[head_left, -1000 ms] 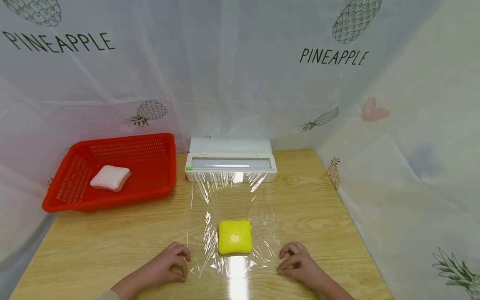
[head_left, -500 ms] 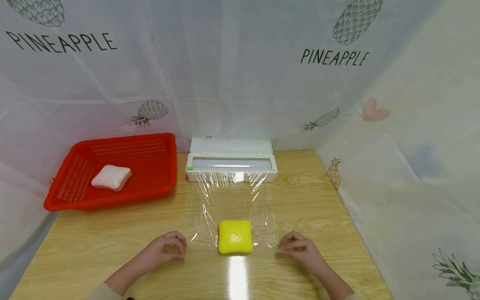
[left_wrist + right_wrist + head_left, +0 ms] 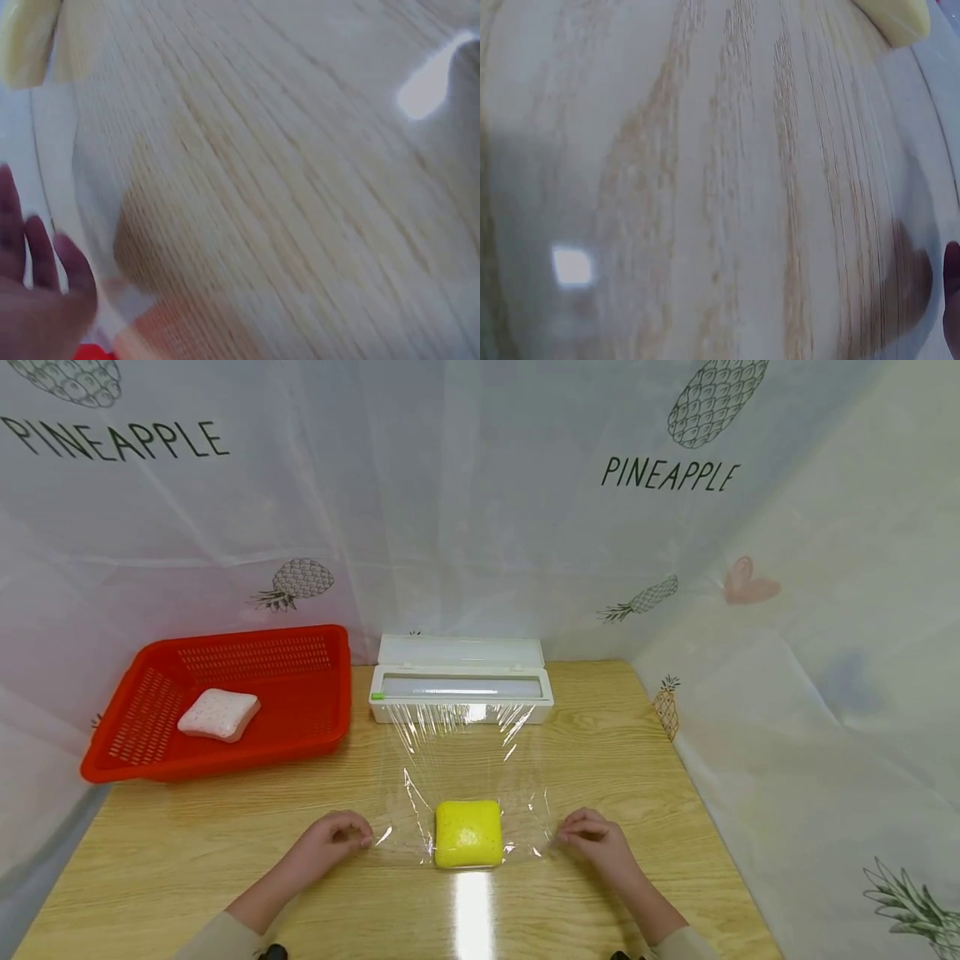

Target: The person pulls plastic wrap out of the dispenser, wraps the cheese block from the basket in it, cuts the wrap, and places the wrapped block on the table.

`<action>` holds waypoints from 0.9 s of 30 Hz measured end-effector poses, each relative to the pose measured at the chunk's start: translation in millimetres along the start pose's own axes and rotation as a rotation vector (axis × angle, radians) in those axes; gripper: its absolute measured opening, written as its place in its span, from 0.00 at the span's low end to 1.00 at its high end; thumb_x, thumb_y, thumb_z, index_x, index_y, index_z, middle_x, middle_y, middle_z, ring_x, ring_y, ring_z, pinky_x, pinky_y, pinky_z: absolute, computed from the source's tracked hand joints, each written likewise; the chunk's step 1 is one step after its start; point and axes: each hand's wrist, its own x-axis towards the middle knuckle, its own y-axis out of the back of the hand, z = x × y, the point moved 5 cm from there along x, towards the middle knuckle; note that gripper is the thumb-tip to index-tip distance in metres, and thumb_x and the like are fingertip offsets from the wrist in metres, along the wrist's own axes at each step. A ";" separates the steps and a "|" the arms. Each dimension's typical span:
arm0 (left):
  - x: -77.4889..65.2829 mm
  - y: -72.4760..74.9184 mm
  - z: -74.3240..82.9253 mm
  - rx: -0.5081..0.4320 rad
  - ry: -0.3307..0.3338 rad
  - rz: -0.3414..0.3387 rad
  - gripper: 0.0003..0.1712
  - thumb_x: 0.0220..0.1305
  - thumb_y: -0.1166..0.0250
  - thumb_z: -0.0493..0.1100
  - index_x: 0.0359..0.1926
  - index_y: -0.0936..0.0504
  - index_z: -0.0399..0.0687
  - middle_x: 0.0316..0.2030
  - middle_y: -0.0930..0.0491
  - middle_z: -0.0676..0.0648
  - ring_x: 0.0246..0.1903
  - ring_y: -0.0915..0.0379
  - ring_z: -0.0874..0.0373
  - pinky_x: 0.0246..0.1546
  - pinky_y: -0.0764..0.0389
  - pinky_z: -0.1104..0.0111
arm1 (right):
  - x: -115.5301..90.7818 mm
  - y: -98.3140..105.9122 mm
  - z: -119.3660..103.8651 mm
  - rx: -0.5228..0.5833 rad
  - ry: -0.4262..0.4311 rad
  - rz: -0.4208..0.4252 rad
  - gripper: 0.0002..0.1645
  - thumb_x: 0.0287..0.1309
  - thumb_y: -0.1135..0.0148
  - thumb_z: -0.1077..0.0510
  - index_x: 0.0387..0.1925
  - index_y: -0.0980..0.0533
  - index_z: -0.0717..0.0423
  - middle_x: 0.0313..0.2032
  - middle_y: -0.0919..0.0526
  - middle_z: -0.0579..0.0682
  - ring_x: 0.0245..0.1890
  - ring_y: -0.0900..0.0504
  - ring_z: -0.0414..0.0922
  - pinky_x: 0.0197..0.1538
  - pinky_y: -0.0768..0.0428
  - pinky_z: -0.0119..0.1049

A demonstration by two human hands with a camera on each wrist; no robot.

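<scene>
In the head view, a sheet of clear plastic wrap [image 3: 450, 760] runs forward from its white dispenser box [image 3: 461, 713]. A yellow pillow-shaped block [image 3: 468, 833], like a sponge or soap, lies at the sheet's front end; which layer is over it cannot be told. My left hand [image 3: 333, 839] pinches the wrap's left front edge, thumb and fingertips together. Opposite it, my right hand [image 3: 596, 839] pinches the right edge. The left wrist view has some of my left fingers [image 3: 45, 262] and the block's corner [image 3: 26, 45]. One right fingertip [image 3: 952, 285] shows in the right wrist view.
A red plastic basket [image 3: 341, 693] stands at the back left, holding a white block [image 3: 219, 714] of similar shape. The box's lid [image 3: 461, 651] is raised against the pineapple-print sheet [image 3: 480, 527] behind the wooden table [image 3: 622, 760].
Both hands have moved away from the body, and the wrap's front end, which reached past the yellow block, now stops near the block's front side. Thumbs and fingertips have come closer together.
</scene>
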 end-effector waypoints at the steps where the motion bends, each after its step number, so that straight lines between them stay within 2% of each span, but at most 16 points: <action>1: 1.1 0.3 -1.0 0.023 0.023 0.018 0.02 0.60 0.30 0.40 0.33 0.16 0.48 0.34 0.20 0.51 0.36 0.32 0.62 0.37 0.29 0.69 | 0.9 -0.4 -3.6 -0.014 -0.002 0.011 0.02 0.52 0.29 0.66 0.30 0.15 0.59 0.39 0.18 0.54 0.43 0.24 0.41 0.50 0.26 0.30; 6: 7.8 -1.6 -3.6 0.143 0.096 0.113 0.03 0.57 0.28 0.40 0.30 0.15 0.52 0.32 0.20 0.57 0.37 0.32 0.58 0.40 0.32 0.65 | 9.2 -0.9 0.1 -0.113 -0.015 0.063 0.02 0.50 0.26 0.61 0.28 0.14 0.53 0.34 0.19 0.46 0.41 0.26 0.40 0.47 0.28 0.33; 11: 11.7 -7.0 -5.0 0.291 0.171 0.173 0.06 0.52 0.25 0.42 0.26 0.15 0.58 0.31 0.21 0.60 0.40 0.32 0.55 0.44 0.33 0.58 | 16.4 -3.9 5.1 -0.237 0.086 0.089 0.04 0.46 0.23 0.60 0.24 0.14 0.50 0.29 0.19 0.40 0.38 0.27 0.42 0.44 0.31 0.34; 16: 13.2 -13.5 -4.5 0.464 0.201 0.173 0.09 0.49 0.23 0.43 0.23 0.16 0.63 0.32 0.22 0.59 0.44 0.33 0.51 0.43 0.35 0.49 | 19.5 -9.4 5.1 -0.372 0.139 0.103 0.10 0.39 0.20 0.58 0.19 0.16 0.43 0.27 0.21 0.33 0.36 0.29 0.39 0.47 0.42 0.42; 20: 14.9 -18.2 -5.5 0.557 0.207 0.159 0.10 0.49 0.23 0.44 0.22 0.16 0.65 0.31 0.24 0.59 0.44 0.33 0.49 0.40 0.34 0.48 | 21.4 -12.5 5.5 -0.437 0.133 0.094 0.12 0.37 0.19 0.56 0.19 0.18 0.40 0.27 0.23 0.33 0.36 0.30 0.40 0.47 0.46 0.47; 27: 17.1 -19.5 -8.5 0.589 0.224 0.141 0.10 0.47 0.23 0.46 0.21 0.17 0.66 0.31 0.25 0.58 0.43 0.33 0.49 0.38 0.33 0.50 | 28.5 -11.8 8.6 -0.486 0.026 0.050 0.13 0.39 0.19 0.53 0.21 0.20 0.39 0.26 0.24 0.34 0.34 0.33 0.42 0.46 0.46 0.47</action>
